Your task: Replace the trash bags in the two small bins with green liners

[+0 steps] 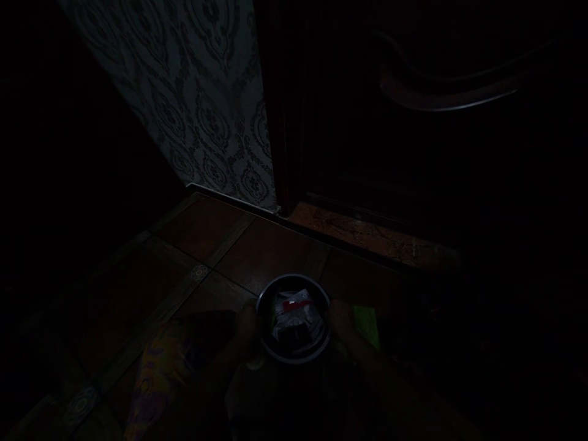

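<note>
Left hand (245,331) and right hand (340,318) press against opposite sides of a round metal bowl (321,352), 1 hand per side, so the bowl sits squarely between them; finger detail is lost in darkness. Crumpled wrappers (294,318) fill the bowl, held low above the tiled floor (257,245) near the dark door (413,153).

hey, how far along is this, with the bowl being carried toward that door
Done: the bowl is already filled with what look like packets. In hand: the left hand and right hand grip its opposite rims, holding it over the tiled floor. Left: the dark wooden door ahead looks shut, and the bowl is not set down. It is too dark for more.
</note>
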{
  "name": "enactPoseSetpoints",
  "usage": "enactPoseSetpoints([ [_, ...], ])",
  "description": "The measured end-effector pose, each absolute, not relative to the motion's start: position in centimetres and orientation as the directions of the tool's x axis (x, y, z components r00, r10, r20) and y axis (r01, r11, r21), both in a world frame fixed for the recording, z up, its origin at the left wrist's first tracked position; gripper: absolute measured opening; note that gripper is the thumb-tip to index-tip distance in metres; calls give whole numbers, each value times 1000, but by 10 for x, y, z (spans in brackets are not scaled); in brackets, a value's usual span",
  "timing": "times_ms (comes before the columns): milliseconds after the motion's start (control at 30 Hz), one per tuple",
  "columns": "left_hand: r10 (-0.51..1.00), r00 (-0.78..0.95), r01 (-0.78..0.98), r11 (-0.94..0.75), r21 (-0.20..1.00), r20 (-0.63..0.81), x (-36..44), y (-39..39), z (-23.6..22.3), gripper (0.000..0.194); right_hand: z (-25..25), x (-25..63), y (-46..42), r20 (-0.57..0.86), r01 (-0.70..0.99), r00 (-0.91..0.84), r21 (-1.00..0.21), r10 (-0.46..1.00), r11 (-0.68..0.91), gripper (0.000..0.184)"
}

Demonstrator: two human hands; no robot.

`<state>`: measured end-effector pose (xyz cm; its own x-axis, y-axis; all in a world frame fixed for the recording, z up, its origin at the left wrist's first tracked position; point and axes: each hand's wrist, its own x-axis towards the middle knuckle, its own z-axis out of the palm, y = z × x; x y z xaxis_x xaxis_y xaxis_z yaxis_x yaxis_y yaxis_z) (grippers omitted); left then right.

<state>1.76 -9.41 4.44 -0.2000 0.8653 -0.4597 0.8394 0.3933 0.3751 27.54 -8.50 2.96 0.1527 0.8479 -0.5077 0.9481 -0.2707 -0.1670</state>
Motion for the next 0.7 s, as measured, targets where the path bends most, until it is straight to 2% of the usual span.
enactPoseSetpoints([
  [200,839,-249,870,413,270,-483,17,-96,47,29,36,277,-86,-498,943,163,-176,852,-283,26],
  [500,862,-284,896,394,205,-420,13,-93,59,28,49,283,-82,-463,918,189,-230,866,-323,28],
  [600,880,-286,867,406,289,-378,15,-91,62,28,54,287,-79,-442,908,199,-252,875,-334,29],
  [700,928,-249,788,361,499,-278,21,-87,64,33,62,297,-75,-424,894,247,-248,872,-374,30],
])
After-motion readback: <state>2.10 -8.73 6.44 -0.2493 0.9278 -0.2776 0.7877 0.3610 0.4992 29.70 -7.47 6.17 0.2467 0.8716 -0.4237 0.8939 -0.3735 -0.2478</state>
